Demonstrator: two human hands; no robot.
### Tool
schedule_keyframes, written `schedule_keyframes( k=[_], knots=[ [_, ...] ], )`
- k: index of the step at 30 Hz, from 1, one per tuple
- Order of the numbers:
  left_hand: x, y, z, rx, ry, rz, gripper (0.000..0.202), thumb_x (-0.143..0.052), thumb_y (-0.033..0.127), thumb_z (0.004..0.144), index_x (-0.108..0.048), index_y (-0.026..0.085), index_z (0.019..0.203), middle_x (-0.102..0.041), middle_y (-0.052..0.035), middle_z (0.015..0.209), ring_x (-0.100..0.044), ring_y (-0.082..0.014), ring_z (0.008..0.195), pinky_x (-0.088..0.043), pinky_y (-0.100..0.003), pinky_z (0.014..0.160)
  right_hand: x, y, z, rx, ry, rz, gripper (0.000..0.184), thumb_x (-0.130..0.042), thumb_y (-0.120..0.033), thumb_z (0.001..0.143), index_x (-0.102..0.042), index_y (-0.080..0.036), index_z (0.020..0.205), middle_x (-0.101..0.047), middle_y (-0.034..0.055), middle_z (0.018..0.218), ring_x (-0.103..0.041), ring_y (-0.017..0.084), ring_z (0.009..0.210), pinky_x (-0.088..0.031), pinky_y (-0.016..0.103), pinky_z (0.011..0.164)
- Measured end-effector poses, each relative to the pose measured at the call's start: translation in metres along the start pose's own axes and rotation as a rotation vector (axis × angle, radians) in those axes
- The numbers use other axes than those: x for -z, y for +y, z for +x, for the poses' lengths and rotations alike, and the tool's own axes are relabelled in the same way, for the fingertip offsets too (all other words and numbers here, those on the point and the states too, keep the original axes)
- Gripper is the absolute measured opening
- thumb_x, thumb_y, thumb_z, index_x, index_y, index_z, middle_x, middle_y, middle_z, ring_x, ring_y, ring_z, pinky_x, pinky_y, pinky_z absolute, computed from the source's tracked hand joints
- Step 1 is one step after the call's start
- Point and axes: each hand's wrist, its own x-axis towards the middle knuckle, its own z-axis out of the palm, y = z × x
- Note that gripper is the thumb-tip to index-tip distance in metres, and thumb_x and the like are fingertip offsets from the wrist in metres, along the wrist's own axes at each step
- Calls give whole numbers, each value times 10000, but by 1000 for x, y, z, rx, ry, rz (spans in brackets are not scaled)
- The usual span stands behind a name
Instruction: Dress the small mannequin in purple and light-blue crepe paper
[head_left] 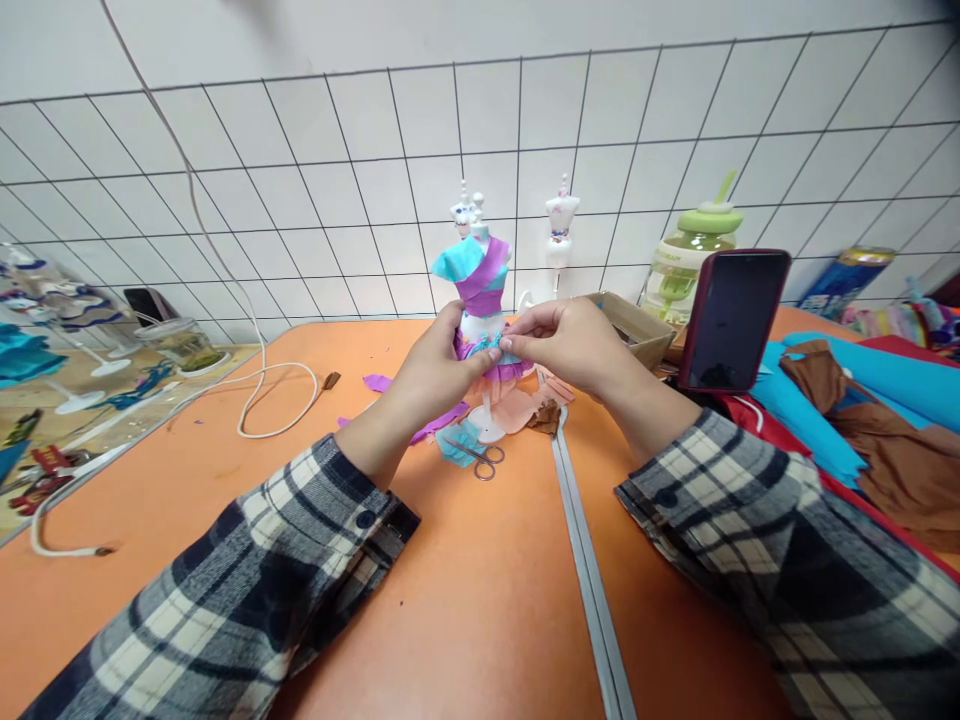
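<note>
A small white mannequin [480, 326] stands on the orange table, dressed in a purple and turquoise one-shoulder top [484, 280] and a purple skirt [466, 350] with turquoise trim [489, 342] at the waist. My left hand [442, 362] is closed round the skirt's left side, its thumb pressing the waist. On the right, my right hand [574, 340] pinches the turquoise trim, thumb and forefinger together. Their fingers hide part of the waist. Below lie small scissors [486, 464] on a turquoise scrap [459, 442], beside peach fabric [517, 410] and purple scraps [439, 424].
Two bare mannequins [561, 215] stand behind. To the right are a cardboard box [645, 338], a green-lidded bottle [694, 250], an upright phone [735, 320] and blue cloth [817, 420]. A grey strip [585, 560] runs toward me; a white cable [259, 380] curls at left.
</note>
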Motion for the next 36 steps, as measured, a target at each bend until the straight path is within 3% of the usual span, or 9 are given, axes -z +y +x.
schedule_keyframes(
  k=[5, 8, 11, 19, 24, 27, 33, 36],
  knots=[
    [-1, 3, -1, 33, -5, -81, 420, -686, 277, 812, -529, 194, 1193, -671, -37, 1085, -622, -255, 1037, -485, -370, 892, 10, -5, 0, 2, -6, 12, 126, -795, -264, 723, -734, -156, 750, -698, 48, 681, -641, 173, 623, -483, 275, 534],
    [-2, 4, -1, 48, -10, -117, 437, -691, 266, 798, -528, 193, 1196, -672, -47, 1117, -621, -258, 1062, -486, -385, 921, 13, -7, -1, 68, 68, -78, 191, -813, -316, 692, -715, -160, 741, -655, 29, 635, -594, 146, 564, -432, 256, 481],
    [-4, 3, 0, 51, -5, -142, 466, -701, 250, 784, -527, 188, 1212, -666, -64, 1140, -617, -262, 1079, -483, -403, 945, 8, -4, -1, 102, 105, -125, 199, -810, -309, 678, -691, -173, 762, -645, 15, 649, -589, 137, 556, -416, 248, 472],
    [-3, -8, 5, 22, -64, -267, 479, -727, 258, 756, -558, 195, 1200, -683, -61, 1136, -629, -275, 1094, -493, -420, 960, -2, 10, 2, 84, 100, 8, 166, -774, -262, 720, -643, -178, 776, -656, 6, 634, -609, 138, 527, -468, 256, 484],
    [0, -6, 4, 45, -67, -275, 464, -731, 252, 766, -565, 174, 1193, -675, -85, 1180, -627, -281, 1113, -490, -425, 969, 3, 5, 1, 51, 19, 142, 72, -727, -209, 759, -690, -151, 780, -688, 31, 672, -611, 129, 566, -489, 248, 515],
    [1, -7, 4, 53, -83, -305, 457, -726, 267, 784, -557, 175, 1200, -678, -88, 1169, -629, -283, 1115, -494, -436, 967, 9, 1, 0, 26, -33, 183, 112, -701, -242, 786, -715, -145, 839, -724, 54, 750, -611, 130, 593, -472, 246, 512],
    [1, -7, 5, 52, -86, -334, 518, -740, 316, 789, -549, 192, 1254, -671, -84, 1184, -622, -275, 1126, -501, -416, 964, 5, 0, -2, 171, 127, -192, 202, -756, -299, 710, -656, -204, 858, -629, -19, 677, -563, 134, 615, -402, 257, 562],
    [2, -3, 4, 49, -89, -374, 577, -729, 353, 811, -499, 202, 1319, -666, -94, 1185, -637, -260, 1099, -518, -403, 946, 0, 4, -2, 205, 202, -229, 245, -720, -293, 726, -582, -228, 918, -535, -58, 649, -509, 122, 598, -364, 246, 565]
  ],
)
